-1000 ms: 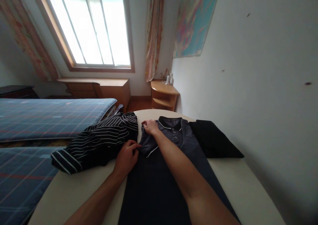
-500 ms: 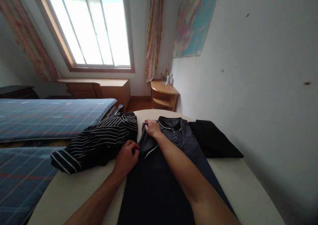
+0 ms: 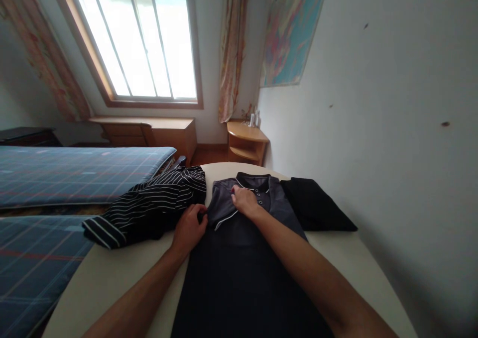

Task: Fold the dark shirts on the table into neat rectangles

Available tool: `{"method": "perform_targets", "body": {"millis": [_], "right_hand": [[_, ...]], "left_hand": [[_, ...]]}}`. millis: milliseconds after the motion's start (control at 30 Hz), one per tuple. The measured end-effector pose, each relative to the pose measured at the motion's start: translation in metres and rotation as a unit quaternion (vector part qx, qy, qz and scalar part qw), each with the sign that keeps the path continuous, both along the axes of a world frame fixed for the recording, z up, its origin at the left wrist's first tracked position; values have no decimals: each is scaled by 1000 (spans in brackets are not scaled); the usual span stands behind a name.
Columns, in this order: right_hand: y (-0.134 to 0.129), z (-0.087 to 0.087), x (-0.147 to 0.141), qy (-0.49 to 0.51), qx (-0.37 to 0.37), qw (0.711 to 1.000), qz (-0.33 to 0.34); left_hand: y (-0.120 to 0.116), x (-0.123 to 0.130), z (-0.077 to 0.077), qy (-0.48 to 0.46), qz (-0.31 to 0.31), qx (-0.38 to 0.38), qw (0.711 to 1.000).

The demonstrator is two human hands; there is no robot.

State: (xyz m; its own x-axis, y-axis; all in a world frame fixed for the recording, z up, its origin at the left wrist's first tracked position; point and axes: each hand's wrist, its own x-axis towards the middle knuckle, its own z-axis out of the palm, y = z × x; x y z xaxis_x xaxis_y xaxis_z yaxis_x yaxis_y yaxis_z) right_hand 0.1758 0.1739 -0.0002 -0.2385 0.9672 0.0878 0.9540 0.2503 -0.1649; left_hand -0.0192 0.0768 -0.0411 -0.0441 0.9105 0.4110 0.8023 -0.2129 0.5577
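A dark polo shirt point(image 3: 239, 268) with a grey upper part and white-edged collar lies spread on the pale round table point(image 3: 89, 278). Its left sleeve is folded inward over the front. My left hand point(image 3: 190, 226) pinches the shirt's left edge near the sleeve. Just below the collar, my right hand point(image 3: 244, 200) rests on the grey part with curled fingers; whether cloth is between them is hard to make out. To the left lies a crumpled black-and-white striped garment point(image 3: 153, 203), and a folded black garment point(image 3: 317, 206) lies to the right.
Two blue plaid mattresses point(image 3: 82, 173) stand left of the table. A white wall point(image 3: 392, 154) runs close along the right. Beyond the table are a wooden corner shelf point(image 3: 246, 131), a desk point(image 3: 168, 124) and a window point(image 3: 142, 39).
My right hand has moved right and slightly nearer, from the shirt's shoulder toward the buttons. My left hand has shifted slightly away from me at the shirt's edge. The view has moved slightly.
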Motion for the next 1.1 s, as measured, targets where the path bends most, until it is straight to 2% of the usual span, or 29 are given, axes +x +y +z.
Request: {"method": "perform_targets", "body": {"millis": [133, 233, 333, 433, 500, 567, 733, 900, 1000, 1100], "right_hand": [[-2, 0, 6, 11, 10, 1000, -1], [-9, 1, 2, 1, 58, 998, 7], [-22, -2, -9, 18, 92, 991, 93], [-31, -12, -21, 44, 34, 982, 179], [-32, -19, -26, 42, -27, 979, 196], [-31, -23, -29, 42, -59, 978, 196], [-28, -27, -29, 61, -28, 982, 175], [-28, -29, -29, 56, -44, 984, 162], [-24, -25, -33, 63, -48, 985, 152], [-18, -12, -41, 76, -16, 992, 102]], "left_hand": [[-1, 1, 3, 11, 6, -9, 1000], [-2, 2, 4, 11, 11, -7, 1000], [-2, 2, 4, 13, 15, -4, 1000], [-1, 2, 4, 18, 19, -10, 1000], [-1, 2, 4, 12, 25, -17, 999], [-1, 3, 5, 5, 29, -22, 999], [-2, 4, 7, 4, 38, -22, 999], [-3, 6, 7, 23, 48, -15, 998], [-6, 8, 11, 37, 55, 7, 998], [-11, 11, 17, 66, 75, 21, 995]]}}
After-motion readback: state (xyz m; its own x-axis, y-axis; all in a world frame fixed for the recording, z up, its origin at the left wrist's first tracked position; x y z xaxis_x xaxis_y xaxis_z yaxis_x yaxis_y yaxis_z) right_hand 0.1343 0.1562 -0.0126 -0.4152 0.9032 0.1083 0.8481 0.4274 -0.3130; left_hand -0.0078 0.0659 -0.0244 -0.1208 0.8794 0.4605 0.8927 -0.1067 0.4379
